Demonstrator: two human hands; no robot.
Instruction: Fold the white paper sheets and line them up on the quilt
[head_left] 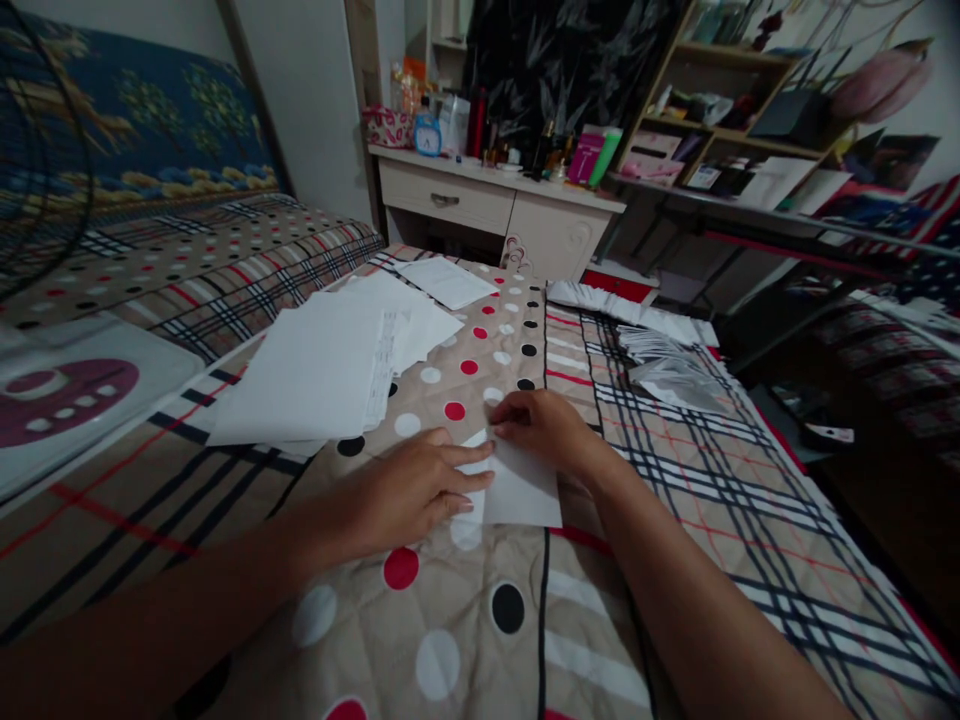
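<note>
A small white sheet of paper (pixel 523 492) lies on the patterned bedspread before me, with a fold line or overlapping strip along its left side. My left hand (pixel 427 482) rests on that left side, its fingers stretched out and spread. At the sheet's top edge, my right hand (pixel 541 428) has thumb and fingers pinched together on the paper. Left of my hands is a loose stack of larger white sheets (pixel 307 370), some with print showing at the edge. Folded paper pieces (pixel 667 365) lie in a fanned pile to the right.
Another sheet pile (pixel 450 283) lies farther back on the bedspread (pixel 465 640). A white bag with a pink print (pixel 67 400) is at the left, near a fan guard (pixel 82 150). Beyond the bed stand a drawer cabinet (pixel 480 205) and shelves (pixel 739 135).
</note>
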